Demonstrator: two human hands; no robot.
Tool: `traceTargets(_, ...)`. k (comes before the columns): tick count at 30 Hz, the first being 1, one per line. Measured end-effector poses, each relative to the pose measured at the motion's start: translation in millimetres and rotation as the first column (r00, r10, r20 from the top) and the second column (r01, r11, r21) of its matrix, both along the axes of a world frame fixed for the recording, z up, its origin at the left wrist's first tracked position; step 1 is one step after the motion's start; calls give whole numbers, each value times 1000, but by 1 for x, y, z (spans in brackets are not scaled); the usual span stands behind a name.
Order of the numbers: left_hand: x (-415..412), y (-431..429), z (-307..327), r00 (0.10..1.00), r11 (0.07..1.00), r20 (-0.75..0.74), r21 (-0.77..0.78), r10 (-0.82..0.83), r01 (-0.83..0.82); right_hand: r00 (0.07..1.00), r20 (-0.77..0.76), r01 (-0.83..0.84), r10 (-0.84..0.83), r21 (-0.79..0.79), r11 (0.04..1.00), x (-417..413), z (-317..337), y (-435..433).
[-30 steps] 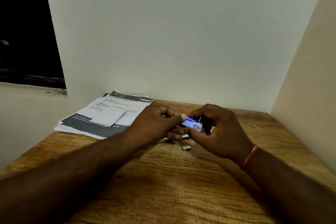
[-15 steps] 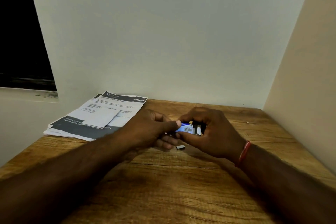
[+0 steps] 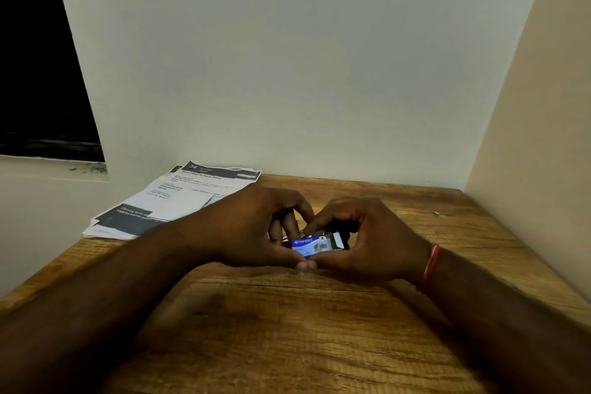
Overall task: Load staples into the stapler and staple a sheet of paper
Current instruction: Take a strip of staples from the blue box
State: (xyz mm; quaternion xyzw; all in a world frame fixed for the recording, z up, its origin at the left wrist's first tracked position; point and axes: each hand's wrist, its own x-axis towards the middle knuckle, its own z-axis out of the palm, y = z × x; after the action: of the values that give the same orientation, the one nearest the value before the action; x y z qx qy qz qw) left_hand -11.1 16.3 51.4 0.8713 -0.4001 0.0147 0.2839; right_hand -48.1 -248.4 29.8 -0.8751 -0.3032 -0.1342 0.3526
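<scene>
Writing on box: the staple box (image 3: 311,244) is blue with white lettering that seems to read "kangaro". Its right end is pale white-grey, and the print there is too small to read.
Writing on papers: the stack of papers (image 3: 179,201) has a dark header band with "34" in it. The lines of text below are blurred, and a second dark band crosses the near end.
Left hand: the left hand (image 3: 252,230) grips the box's left end, thumb along the near lower edge and fingers curled over the far side, wrist low over the worktop (image 3: 287,329).
Right hand: the right hand (image 3: 367,240) grips the box's right end, fingers arched over the top and thumb underneath. The two thumb tips touch just below the box.
Wrist: a red thread band (image 3: 430,267) circles the right wrist, right of the box.
Dark shape: something dark sits under the right fingers just behind the box. I cannot tell what it is.
Task's thing: the box is held between both hands, just above the wood and about mid-worktop.
Edges: the papers lie behind and left of the box, overhanging the worktop's left edge. Walls meet the worktop behind the box and to its right.
Open room: bare wood runs from the box toward the viewer and out to its right, where a small speck (image 3: 435,214) lies.
Window: a dark opening (image 3: 38,57) is far left of the box and above it.
</scene>
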Motion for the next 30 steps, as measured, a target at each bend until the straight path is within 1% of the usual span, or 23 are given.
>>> traceTargets(3,2,6,5,1000,998,-22,62,-14,15,998,-52,-40,40,-8,999,-2,2,-2)
traceTargets(5,2,10,8,998,994,-63,102,-20,27,993,-101,-54,52,-13,998,-3,3,-3)
traceTargets(9,2,14,12,989,982,-146,185,-21,48,977,-207,-66,58,-35,997,-5,2,0)
traceTargets(16,1,16,13,974,942,-224,327,-5,80,937,-347,-90,45,-114,989,-8,7,1)
traceTargets(20,1,15,13,971,942,-237,324,-11,89,939,-341,-93,37,-147,985,-11,10,1)
traceTargets(24,2,15,12,974,942,-225,322,-21,95,944,-325,-100,62,-103,990,-10,11,-2)
traceTargets(30,2,15,12,970,941,-242,324,-20,100,946,-325,-63,-1,-186,981,-10,12,2)
